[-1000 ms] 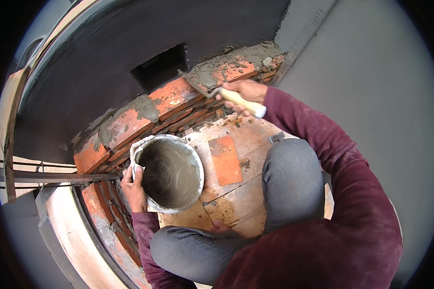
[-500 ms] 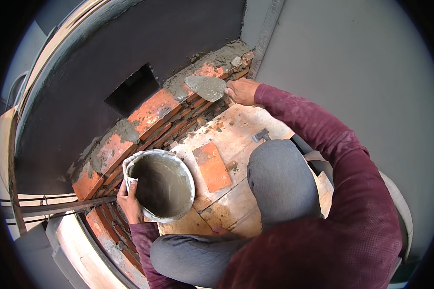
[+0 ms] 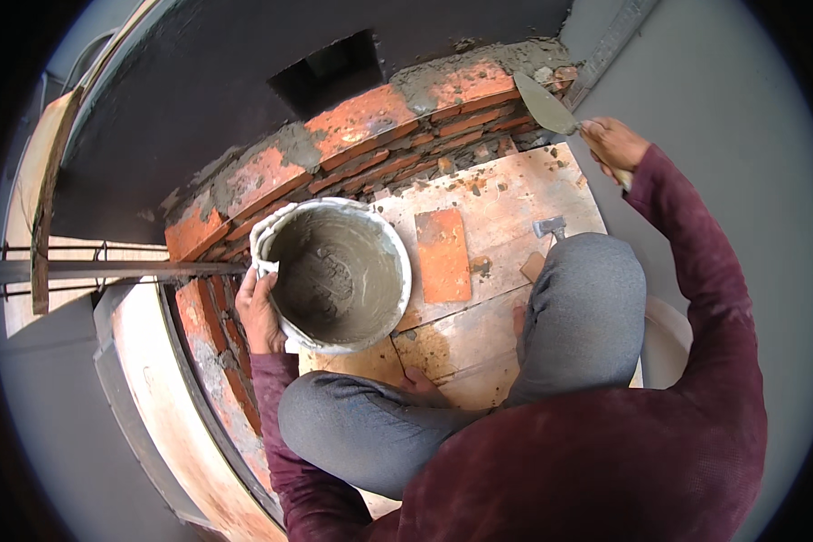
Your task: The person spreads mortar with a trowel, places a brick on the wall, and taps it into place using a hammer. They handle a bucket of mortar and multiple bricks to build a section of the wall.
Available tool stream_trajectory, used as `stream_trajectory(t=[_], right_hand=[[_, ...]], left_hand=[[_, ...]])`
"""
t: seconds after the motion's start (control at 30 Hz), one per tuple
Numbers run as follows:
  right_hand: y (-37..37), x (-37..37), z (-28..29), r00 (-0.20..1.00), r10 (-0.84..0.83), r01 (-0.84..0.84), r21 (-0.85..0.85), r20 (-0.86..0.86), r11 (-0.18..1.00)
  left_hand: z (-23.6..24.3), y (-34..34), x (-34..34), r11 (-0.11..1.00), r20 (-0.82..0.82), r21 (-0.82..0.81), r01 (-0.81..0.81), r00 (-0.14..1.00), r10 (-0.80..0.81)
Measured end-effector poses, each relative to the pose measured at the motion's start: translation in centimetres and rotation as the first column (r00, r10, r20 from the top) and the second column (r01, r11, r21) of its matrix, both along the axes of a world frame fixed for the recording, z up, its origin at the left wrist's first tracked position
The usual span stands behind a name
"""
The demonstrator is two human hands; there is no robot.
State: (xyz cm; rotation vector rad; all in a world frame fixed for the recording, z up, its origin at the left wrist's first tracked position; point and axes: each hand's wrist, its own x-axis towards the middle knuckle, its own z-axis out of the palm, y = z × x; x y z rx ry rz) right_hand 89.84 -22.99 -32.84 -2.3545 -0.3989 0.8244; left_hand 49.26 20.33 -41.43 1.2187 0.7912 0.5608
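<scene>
The left hand (image 3: 260,312) is wrapped on the near-left rim of the white mortar bucket (image 3: 334,275), probably heavy and slippery when wet, best gripped at the rim, while beyond the bucket the right hand (image 3: 612,144) is closed on the stiff trowel (image 3: 546,107) handle above the brick course (image 3: 361,126).

The right hand (image 3: 612,144) has lifted the trowel (image 3: 547,107) off the brick wall (image 3: 361,122), swinging it out to the right.
</scene>
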Motion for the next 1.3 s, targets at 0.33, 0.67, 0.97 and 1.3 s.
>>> stream_trajectory(t=[0.33,0.67,0.97,1.3], right_hand=[[12.3,-12.5,-5.3,0.142,0.827,-0.802,-0.427,0.545,0.419],[16.9,-17.7,-10.6,-0.122,0.824,-0.856,-0.479,0.554,0.194],[13.9,-15.6,-12.1,-0.100,0.842,-0.818,-0.526,0.529,0.233],[16.6,-16.9,-13.9,0.101,0.955,-0.832,-0.502,0.280,0.235]], left_hand=[[-0.4,-0.7,7.8,0.932,0.018,-0.198,0.303,0.952,-0.306],[0.2,-2.7,8.3,0.933,-0.099,-0.002,0.359,0.929,-0.357],[-0.6,-3.4,10.2,0.967,-0.051,-0.029,0.252,0.966,-0.253],[0.1,-7.7,12.5,0.903,-0.151,0.238,0.357,0.932,-0.329]])
